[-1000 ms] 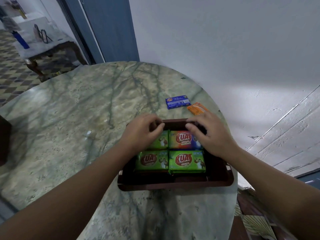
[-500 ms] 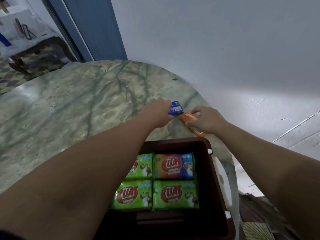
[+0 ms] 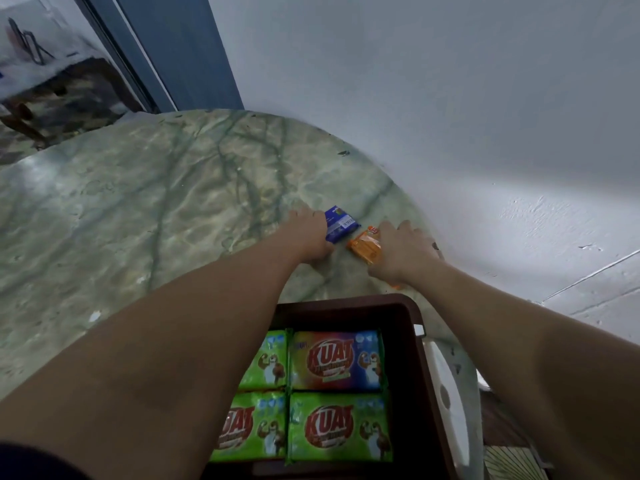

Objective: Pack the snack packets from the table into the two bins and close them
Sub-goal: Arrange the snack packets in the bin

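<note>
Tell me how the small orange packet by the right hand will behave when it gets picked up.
The orange packet looks small and flat, so it is probably light. Its glossy wrapper may be a bit slippery on the smooth marble table and likely crinkles under the right hand. Lying flat, it should not roll.

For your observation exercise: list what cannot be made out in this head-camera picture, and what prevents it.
- Left hand grip on the blue packet: fingers hidden beneath the hand.
- Orange packet: far part covered by the right hand; printing blurred.
- Brown bin: near end cut off by the bottom edge; left side behind the forearm.
- Second bin: out of frame.
</note>
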`<state>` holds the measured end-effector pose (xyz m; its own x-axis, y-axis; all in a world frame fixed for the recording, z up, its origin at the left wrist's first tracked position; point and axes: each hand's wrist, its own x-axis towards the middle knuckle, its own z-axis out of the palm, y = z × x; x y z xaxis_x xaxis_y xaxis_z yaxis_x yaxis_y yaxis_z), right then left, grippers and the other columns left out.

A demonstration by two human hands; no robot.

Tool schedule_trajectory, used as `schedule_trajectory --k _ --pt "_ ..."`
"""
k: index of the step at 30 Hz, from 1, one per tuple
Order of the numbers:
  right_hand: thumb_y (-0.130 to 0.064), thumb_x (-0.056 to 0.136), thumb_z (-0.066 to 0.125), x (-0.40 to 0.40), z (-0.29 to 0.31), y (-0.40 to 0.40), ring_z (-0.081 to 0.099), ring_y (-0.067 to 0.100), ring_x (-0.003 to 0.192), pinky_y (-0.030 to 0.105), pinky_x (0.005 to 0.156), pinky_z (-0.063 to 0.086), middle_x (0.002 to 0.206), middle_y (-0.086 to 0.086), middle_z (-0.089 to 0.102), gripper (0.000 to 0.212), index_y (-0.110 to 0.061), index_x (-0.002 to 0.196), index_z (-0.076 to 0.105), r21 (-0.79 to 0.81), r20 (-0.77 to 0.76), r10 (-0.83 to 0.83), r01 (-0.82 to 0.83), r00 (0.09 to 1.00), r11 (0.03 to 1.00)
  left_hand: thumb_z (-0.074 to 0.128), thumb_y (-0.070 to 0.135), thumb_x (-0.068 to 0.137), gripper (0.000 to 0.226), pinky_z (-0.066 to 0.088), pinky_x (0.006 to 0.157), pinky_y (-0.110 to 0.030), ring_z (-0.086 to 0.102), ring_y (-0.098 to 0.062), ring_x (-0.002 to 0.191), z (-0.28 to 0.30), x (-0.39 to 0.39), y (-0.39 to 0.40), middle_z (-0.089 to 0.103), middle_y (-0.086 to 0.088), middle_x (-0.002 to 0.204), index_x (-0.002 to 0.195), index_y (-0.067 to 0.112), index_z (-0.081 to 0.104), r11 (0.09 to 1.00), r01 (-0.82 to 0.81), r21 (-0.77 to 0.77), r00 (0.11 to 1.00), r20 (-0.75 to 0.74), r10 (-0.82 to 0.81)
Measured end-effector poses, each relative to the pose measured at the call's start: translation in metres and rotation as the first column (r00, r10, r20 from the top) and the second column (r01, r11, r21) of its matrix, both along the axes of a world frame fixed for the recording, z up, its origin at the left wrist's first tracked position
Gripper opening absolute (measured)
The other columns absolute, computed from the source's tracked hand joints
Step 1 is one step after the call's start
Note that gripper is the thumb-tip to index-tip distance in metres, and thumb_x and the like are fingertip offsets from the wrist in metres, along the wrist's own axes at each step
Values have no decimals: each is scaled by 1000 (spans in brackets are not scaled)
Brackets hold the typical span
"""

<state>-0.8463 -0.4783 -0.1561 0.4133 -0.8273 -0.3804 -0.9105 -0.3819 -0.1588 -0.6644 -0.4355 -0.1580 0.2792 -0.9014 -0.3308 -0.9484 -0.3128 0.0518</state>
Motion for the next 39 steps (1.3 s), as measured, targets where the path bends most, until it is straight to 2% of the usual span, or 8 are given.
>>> schedule_trajectory --k 6,11,16,20,24,30,34,39 --pt "-59 65 71 -8 16 9 59 34 95 44 87 56 120 14 47 83 -38 140 41 71 237 -90 75 967 995 72 44 88 69 44 90 -36 52 -32 116 17 5 30 39 -19 136 136 8 39 982 -125 -139 977 -188 98" --pt "-70 49 59 -6 46 18 62 29 94 41 83 56 115 10 61 96 -38 139 45 -15 346 -4 9 938 1000 75 50 77 71 50 85 -40 56 -30 101 52 13 60 53 -13 118 127 12 41 929 -204 -308 962 -241 132" --pt "-67 55 59 -6 82 48 62 28 94 42 83 56 114 6 62 92 -39 140 41 -90 461 29 14 887 996 76 50 71 69 49 73 -36 59 -25 88 90 10 105 56 -3 107 122 22 40 846 -249 -472 953 -273 128" --pt "-62 61 60 -18 94 92 57 27 108 44 88 52 120 4 57 87 -42 142 35 -162 545 71 22 835 987 76 47 71 63 52 71 -39 59 -21 84 109 0 159 58 0 104 118 22 43 793 -227 -565 956 -283 72" --pt "-54 66 64 -37 94 142 55 21 105 43 86 52 117 -3 52 82 -42 142 35 -178 605 119 -12 787 984 73 53 70 66 44 71 -35 56 -18 91 104 -5 219 54 2 108 122 25 42 826 -161 -540 966 -256 20" --pt "-56 69 63 -69 73 189 56 13 102 40 84 53 116 -12 52 76 -41 139 37 -184 500 300 -239 813 954 67 55 68 77 47 88 -31 52 -15 106 67 -12 296 48 5 120 135 24 44 868 -23 -495 961 -251 -118" --pt "-61 70 60 -80 63 200 51 12 93 39 85 49 106 -15 50 77 -37 141 44 -302 302 462 -377 834 876 64 59 71 77 47 87 -28 50 -11 103 58 -15 316 48 8 118 138 23 51 846 72 -528 968 -169 -188" --pt "-67 70 54 -83 57 207 46 13 95 36 92 44 112 -13 55 79 -37 143 46 -337 189 495 -417 848 844 64 55 76 74 46 83 -29 51 -14 98 58 -16 315 56 5 115 140 20 56 824 68 -563 961 -186 -206"
